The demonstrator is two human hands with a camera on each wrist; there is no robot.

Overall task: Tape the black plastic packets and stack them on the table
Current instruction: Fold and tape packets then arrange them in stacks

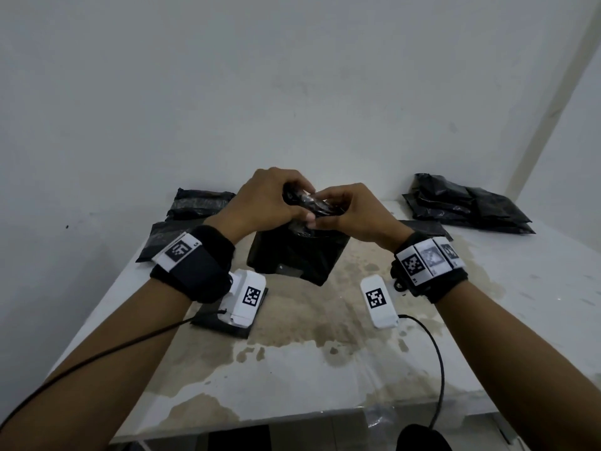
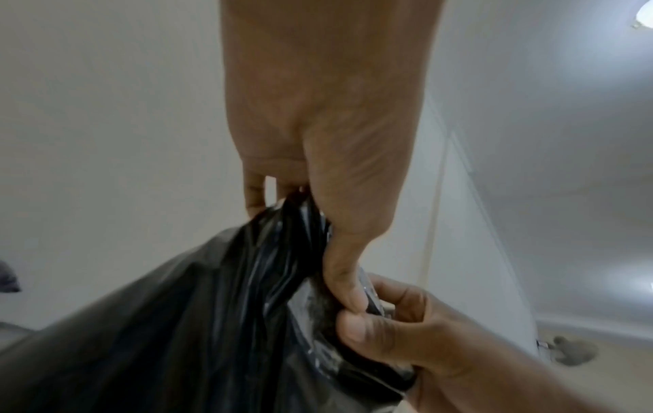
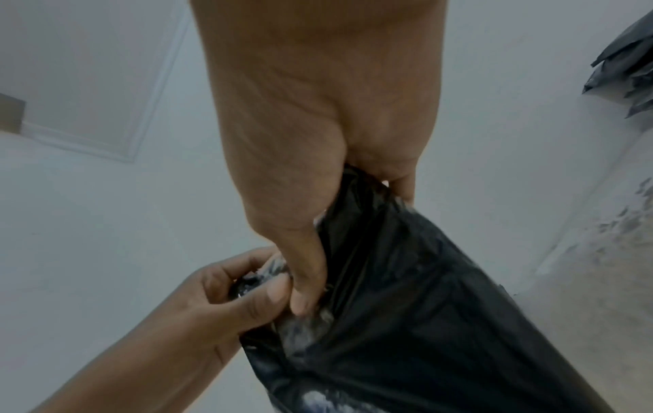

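A black plastic packet hangs upright above the middle of the table, held by its folded top edge. My left hand grips the left part of that fold, thumb pressed on the front. My right hand pinches the right part of the fold, thumb beside the left thumb. A glossy clear strip shows along the folded top. The packet drops away below both hands.
Two flat black packets lie at the back left of the table. A pile of several black packets sits at the back right. Two white tagged boxes with cables rest near my wrists. A white wall stands close behind.
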